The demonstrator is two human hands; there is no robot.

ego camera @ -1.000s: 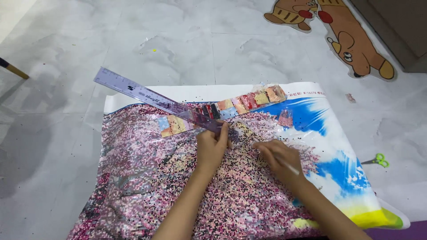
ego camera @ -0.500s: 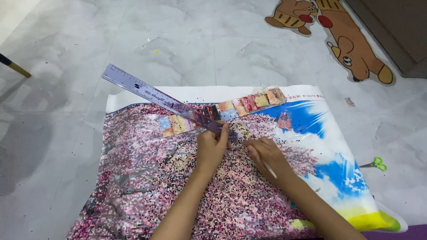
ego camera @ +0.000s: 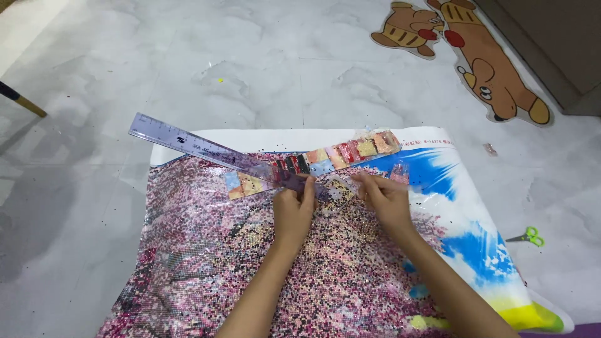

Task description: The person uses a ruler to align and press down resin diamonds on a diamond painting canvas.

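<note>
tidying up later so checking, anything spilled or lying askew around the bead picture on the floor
Tiny dark beads lie scattered over the pale marble floor left of the pink beaded canvas. The clear plastic ruler lies slantwise under the left hand, and small green scissors sit off the canvas.

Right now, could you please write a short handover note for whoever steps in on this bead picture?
Left hand: pinches the near end of the clear ruler, which lies slanted over the bead canvas.
Right hand: on the canvas by the strip of small bead bags; whether it holds anything I cannot tell.
Done: most of the pink area is beaded.
Left: the blue and yellow right side looks bare.
Green scissors lie on the floor.
</note>
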